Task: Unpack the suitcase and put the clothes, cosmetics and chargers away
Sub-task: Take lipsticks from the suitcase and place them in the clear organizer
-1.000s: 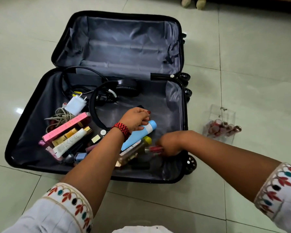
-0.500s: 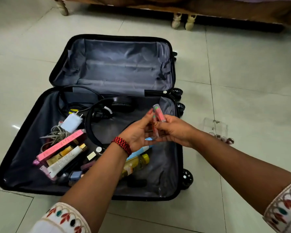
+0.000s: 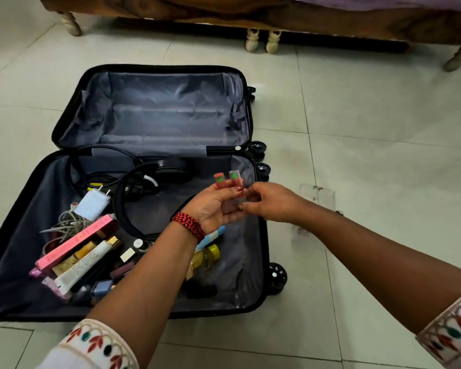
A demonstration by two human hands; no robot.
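A: How far along, from the head view?

B: No clothes show in the suitcase (image 3: 149, 121). Both hands grip lip tubes: left hand (image 3: 210, 209) one tube (image 3: 219, 181), right hand (image 3: 270, 202) another (image 3: 236, 179).

A: What's left?

B: Cosmetics (image 3: 83, 259) at 8 o'clock in the case, charger (image 3: 93, 203) at 10, headphones (image 3: 168, 170) at 12.

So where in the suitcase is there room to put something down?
The far half lies bare, lining only. In the near half, there is a bare strip along the right wall, beside the yellow-capped bottle. The left is crowded: cosmetics, charger, headphones.
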